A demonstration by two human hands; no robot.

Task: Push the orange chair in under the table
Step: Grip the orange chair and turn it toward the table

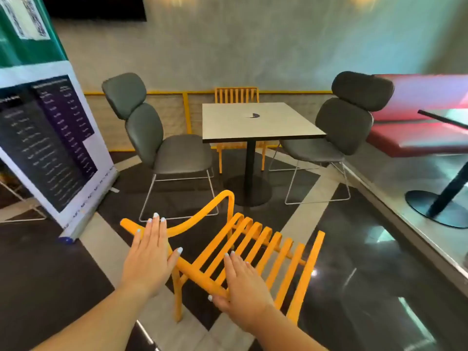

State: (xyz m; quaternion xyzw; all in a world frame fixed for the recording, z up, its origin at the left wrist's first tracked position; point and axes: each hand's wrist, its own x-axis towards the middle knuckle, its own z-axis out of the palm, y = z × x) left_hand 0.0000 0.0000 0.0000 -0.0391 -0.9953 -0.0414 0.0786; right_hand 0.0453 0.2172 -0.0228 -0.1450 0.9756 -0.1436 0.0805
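**Orange chair short of the table, both hands on its back**

The orange chair (pixel 243 249) stood on the dark glossy floor (pixel 367 287), well apart from the square table (pixel 258 122) and not yet under it. Its slatted back faced the camera and its seat pointed roughly toward the table's black pedestal (pixel 249 173). The left hand (pixel 149 254) lay flat on the top rail near the curved armrest, fingers stretched out and loose, its grip released. The right hand (pixel 243 282) rested on the slats of the back, fingers extended, thumb tucked beneath the rail; whether it truly clasped the rail could not be told. The chair's far legs were mostly hidden behind its own seat.

Two grey padded chairs (pixel 157 138) flanked the table. A second orange chair (pixel 236 95) sat at the far side, largely hidden by the surface. A menu banner (pixel 50 138) leaned at the left, its text too blurred to read and its top cut off. A red bench (pixel 420 122) and another table's base (pixel 440 206) ran out of view at the right.
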